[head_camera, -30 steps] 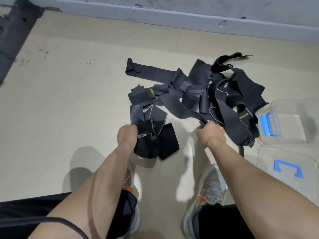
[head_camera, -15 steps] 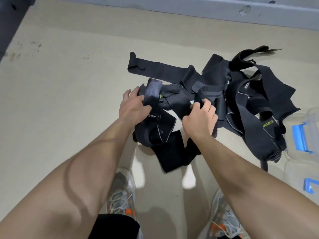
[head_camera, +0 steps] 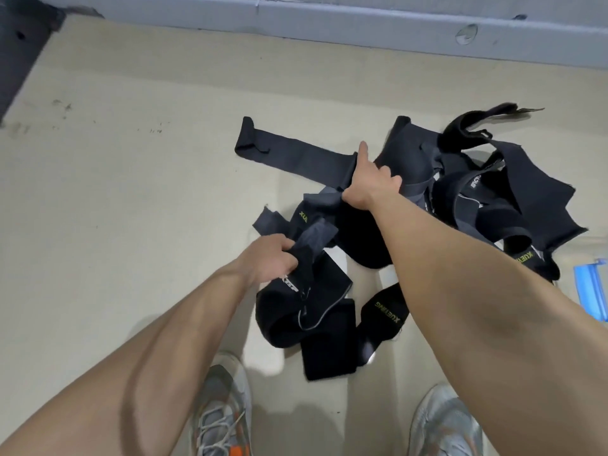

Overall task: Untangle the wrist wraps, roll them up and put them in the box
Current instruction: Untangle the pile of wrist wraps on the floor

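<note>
A tangle of black wrist wraps (head_camera: 487, 205) with yellow lettering lies on the beige floor. My left hand (head_camera: 271, 260) is closed on a grey-black strap end at the near left part of the heap. My right hand (head_camera: 370, 182) reaches farther out and grips a long flat wrap (head_camera: 289, 156) that stretches to the left across the floor. A folded wrap (head_camera: 329, 337) lies near my feet. Only a blue latch of the clear plastic box (head_camera: 592, 287) shows at the right edge.
A grey wall base (head_camera: 362, 24) runs along the far side. A dark object (head_camera: 19, 57) stands at the top left corner. My two grey and orange shoes (head_camera: 223, 413) are at the bottom of the view. Bare beige floor spreads to the left.
My right hand has moved away from me, from the middle of the heap to the long flat wrap. My left hand has drawn back toward me with its strap end.
</note>
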A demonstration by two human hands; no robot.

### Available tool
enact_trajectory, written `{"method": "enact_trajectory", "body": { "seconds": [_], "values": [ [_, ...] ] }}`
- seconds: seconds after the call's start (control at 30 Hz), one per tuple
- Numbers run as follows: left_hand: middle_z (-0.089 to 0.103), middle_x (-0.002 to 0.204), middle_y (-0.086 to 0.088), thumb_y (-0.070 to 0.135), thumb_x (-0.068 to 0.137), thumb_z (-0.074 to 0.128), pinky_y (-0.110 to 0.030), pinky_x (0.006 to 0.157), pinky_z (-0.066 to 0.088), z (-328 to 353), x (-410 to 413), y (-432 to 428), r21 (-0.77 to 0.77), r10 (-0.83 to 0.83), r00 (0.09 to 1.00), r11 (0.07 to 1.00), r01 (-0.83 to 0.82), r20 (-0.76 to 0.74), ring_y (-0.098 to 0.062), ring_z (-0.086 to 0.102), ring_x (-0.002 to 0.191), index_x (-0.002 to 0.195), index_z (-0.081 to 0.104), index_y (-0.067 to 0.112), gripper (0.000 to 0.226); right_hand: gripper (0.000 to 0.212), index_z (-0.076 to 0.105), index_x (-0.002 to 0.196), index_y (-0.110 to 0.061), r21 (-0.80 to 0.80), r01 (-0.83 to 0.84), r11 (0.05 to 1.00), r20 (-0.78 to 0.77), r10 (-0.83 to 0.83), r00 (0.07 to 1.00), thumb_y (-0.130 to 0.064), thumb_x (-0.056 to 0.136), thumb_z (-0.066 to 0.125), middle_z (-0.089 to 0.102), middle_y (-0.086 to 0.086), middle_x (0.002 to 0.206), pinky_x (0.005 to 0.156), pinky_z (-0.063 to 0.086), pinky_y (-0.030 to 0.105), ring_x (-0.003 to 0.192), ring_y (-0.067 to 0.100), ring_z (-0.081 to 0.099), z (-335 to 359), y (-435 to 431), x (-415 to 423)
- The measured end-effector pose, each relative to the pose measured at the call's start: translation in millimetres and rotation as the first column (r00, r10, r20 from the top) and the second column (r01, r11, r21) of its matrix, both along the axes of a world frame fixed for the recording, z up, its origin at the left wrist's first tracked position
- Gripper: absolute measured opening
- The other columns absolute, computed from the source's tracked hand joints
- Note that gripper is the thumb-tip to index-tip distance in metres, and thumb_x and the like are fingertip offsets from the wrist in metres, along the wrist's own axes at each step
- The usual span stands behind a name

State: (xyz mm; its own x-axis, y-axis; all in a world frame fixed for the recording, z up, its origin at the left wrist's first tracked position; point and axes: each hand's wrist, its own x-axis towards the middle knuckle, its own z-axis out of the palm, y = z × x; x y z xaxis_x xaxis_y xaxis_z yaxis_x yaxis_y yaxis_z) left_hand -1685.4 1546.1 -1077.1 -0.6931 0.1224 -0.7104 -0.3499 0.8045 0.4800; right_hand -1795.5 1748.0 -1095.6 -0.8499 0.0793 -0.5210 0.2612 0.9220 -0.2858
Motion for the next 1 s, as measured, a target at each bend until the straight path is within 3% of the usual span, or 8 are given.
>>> {"method": "enact_trajectory", "body": {
  "seconds": [0.07,0.2,0.37,0.5,0.67,0.8,0.9,1.0],
  "values": [
    [0.058,0.084,0.003,0.004,0.071,0.058,-0.03,0.073,0.044,1,0,-1,0.021,0.006,0.998,1.0,-0.008,0.069,-0.018,0.056,0.076,0.063,0.056,0.016,0.014,0.094,0.014,0.158,-0.018,0.08,-0.031,0.996,-0.039,0.034,0.999,-0.024,0.084,0.07,0.042,0.014,0.146,0.106,0.033,0.048,0.133,0.037,0.039,-4,1,5],
    [0.057,0.074,0.001,0.013,0.063,0.052,-0.033,0.067,0.04,6,4,-9,-0.031,0.085,0.995,0.996,-0.084,0.06,-0.021,0.052,0.07,0.057,0.047,0.019,0.009,0.025,0.061,0.117,-0.015,0.145,-0.039,0.989,-0.288,0.08,0.954,-0.021,0.092,0.064,0.057,0.01,0.119,0.091,0.036,0.042,0.117,0.035,0.05,-4,12,23],
    [0.06,0.062,0.003,0.01,0.076,0.052,-0.03,0.057,0.038,33,18,-14,-0.089,0.326,0.925,0.933,-0.348,-0.197,-0.024,0.054,0.064,0.062,0.055,0.016,0.015,0.027,0.065,0.082,-0.017,-0.22,0.024,0.975,-0.351,-0.102,0.931,-0.039,0.095,0.061,0.062,0.002,0.103,0.092,0.041,0.041,0.109,0.026,0.05,37,30,43],
    [0.052,0.059,0.01,0.008,0.08,0.054,-0.032,0.058,0.036,70,25,-5,0.165,0.52,0.815,0.854,-0.493,-0.258,-0.02,0.046,0.064,0.066,0.055,0.02,0.019,0.036,0.063,0.069,-0.004,-0.744,0.158,0.65,-0.136,-0.378,0.916,-0.03,0.095,0.066,0.062,-0.002,0.06,0.065,0.048,0.029,0.063,0.01,0.059,99,37,52],
    [0.054,0.061,0.016,0.014,0.084,0.065,-0.03,0.066,0.042,125,31,21,0.402,0.545,0.787,0.815,-0.417,-0.289,-0.014,0.05,0.066,0.077,0.06,0.014,0.009,0.018,0.068,0.08,-0.008,-0.855,0.452,0.255,0.319,-0.43,0.844,-0.001,0.095,0.06,0.067,0.004,0.073,0.047,0.04,0.02,0.055,0.017,0.056,171,35,63],
    [0.074,0.098,0.015,0.016,0.086,0.071,-0.025,0.093,0.049,164,42,44,0.518,0.491,0.796,0.811,-0.27,-0.353,-0.008,0.067,0.1,0.096,0.074,0.027,0.015,0.024,0.069,0.098,-0.004,-0.74,0.596,0.313,0.484,-0.367,0.794,0.0,0.097,0.046,0.071,0.012,0.077,0.039,0.038,0.017,0.042,0.006,0.047,215,37,80],
    [0.076,0.091,0.011,0.006,0.09,0.068,-0.018,0.076,0.053,186,45,57,0.619,0.569,0.776,0.721,-0.311,-0.272,-0.008,0.069,0.088,0.093,0.072,0.023,0.018,0.017,0.064,0.11,-0.003,-0.704,0.618,0.349,0.526,-0.329,0.784,-0.009,0.102,0.05,0.074,0.012,0.074,0.039,0.042,0.017,0.04,0.003,0.047,244,43,93],
    [0.076,0.089,0.001,0.001,0.093,0.064,-0.022,0.072,0.058,197,47,60,0.705,0.648,0.73,0.621,-0.341,-0.218,-0.008,0.07,0.083,0.104,0.071,0.011,0.017,0.021,0.064,0.093,-0.011,-0.668,0.524,0.529,0.46,-0.259,0.849,-0.026,0.104,0.053,0.063,-0.001,0.058,0.038,0.031,0.016,0.04,0.004,0.039,266,49,104]
  ]
}}
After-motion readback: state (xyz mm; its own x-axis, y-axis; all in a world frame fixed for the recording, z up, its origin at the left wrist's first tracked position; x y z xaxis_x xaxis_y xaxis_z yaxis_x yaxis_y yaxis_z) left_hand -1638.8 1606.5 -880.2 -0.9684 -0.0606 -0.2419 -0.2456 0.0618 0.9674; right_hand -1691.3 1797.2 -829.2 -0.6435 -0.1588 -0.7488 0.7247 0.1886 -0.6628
